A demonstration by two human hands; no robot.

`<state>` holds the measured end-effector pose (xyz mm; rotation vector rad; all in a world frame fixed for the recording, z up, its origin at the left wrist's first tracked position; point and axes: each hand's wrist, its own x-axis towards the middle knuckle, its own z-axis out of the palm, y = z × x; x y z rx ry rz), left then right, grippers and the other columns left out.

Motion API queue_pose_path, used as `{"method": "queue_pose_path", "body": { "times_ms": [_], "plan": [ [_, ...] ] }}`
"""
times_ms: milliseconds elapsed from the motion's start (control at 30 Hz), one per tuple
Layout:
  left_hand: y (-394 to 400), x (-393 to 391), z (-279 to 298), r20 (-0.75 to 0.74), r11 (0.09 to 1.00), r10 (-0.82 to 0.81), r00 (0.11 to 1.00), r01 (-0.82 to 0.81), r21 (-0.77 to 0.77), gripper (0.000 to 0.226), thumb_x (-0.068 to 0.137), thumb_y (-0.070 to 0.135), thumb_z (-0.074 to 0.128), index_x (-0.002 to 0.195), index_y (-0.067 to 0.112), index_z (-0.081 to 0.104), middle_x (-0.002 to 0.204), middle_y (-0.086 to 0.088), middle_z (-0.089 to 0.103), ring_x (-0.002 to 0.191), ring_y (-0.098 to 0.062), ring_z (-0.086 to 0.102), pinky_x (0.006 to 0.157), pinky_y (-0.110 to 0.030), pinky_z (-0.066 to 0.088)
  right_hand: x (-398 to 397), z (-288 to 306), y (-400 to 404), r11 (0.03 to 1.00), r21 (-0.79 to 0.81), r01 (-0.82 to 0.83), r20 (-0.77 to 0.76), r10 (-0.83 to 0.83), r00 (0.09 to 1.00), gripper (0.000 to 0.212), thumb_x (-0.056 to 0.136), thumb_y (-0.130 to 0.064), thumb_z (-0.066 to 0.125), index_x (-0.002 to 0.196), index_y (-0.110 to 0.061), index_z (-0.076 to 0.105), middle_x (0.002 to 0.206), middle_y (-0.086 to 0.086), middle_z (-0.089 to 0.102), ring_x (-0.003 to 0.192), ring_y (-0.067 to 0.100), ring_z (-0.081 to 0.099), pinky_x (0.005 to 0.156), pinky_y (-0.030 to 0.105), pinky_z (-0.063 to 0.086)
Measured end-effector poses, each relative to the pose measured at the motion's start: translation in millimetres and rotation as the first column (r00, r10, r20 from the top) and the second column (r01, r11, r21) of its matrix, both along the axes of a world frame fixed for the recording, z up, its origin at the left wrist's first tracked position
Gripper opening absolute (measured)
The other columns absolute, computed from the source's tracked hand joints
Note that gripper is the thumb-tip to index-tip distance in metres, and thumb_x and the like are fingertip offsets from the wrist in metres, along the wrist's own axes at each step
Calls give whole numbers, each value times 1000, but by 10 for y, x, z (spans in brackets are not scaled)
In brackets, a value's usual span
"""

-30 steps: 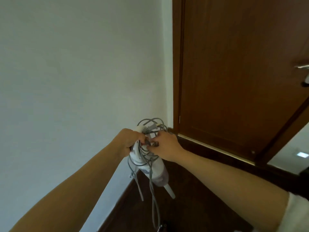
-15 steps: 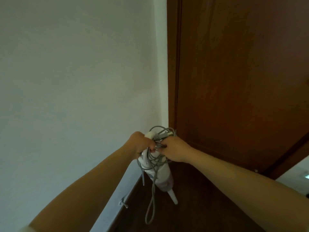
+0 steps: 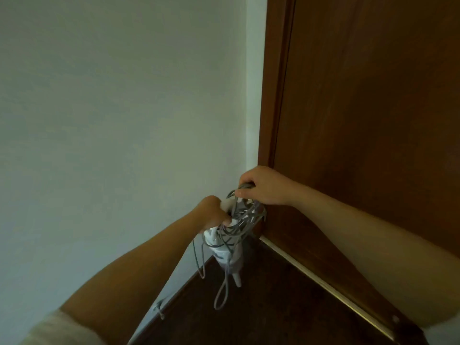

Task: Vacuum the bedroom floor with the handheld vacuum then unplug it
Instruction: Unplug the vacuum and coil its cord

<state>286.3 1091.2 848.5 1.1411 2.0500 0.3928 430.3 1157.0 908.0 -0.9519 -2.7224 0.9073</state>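
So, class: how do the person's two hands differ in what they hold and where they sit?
The left hand grips the white vacuum at its top; the right hand pinches a strand of the grey cord. The left hand is lower, nearer the wall; the right hand is higher, by the door. Both have curled fingers and work the same bundle.

Pale wall fills left half, plain, unmarked. Dark brown wooden door at right – frame meets wall at corner. Dark wood floor below; bright strip of light along door's bottom edge. Dark skirting at wall base.
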Motion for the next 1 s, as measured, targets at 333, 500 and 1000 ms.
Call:
{"method": "queue_pose_path", "body": {
  "times_ms": [333, 500, 1000],
  "plan": [
    [792, -398, -114, -61, 973, -231, 971, 229, -33, 27, 74, 11, 72, 100, 7, 65, 92, -8, 62, 84, -19, 55, 73, -27, 41, -518, -182, 1192, 998, -31, -61, 3, 61, 998, 20, 86, -33, 69, 90, -13, 69, 78, -18, 55, 73, -2, 52, 60, 12, 35],
    [1280, -544, -355, -20, 960, -280, 960, 279, -42, 31, 74, 13, 73, 103, 6, 65, 94, -9, 62, 85, -19, 54, 73, -26, 41, -609, -310, 1638, 997, -69, -42, 122, 50, 991, 15, 81, -29, 75, 89, -20, 66, 81, -18, 54, 74, 0, 52, 60, 15, 37],
    [2850, -790, -504, 11, 958, -256, 967, 255, -131, 37, 75, 13, 74, 109, 2, 65, 102, -14, 65, 89, -23, 58, 71, -25, 47, -940, -561, 3070, 1000, -1, 26, 151, -25, 988, 29, 85, -30, 71, 103, -8, 70, 93, -3, 60, 81, 7, 51, 58, 13, 35]
  ]
}}
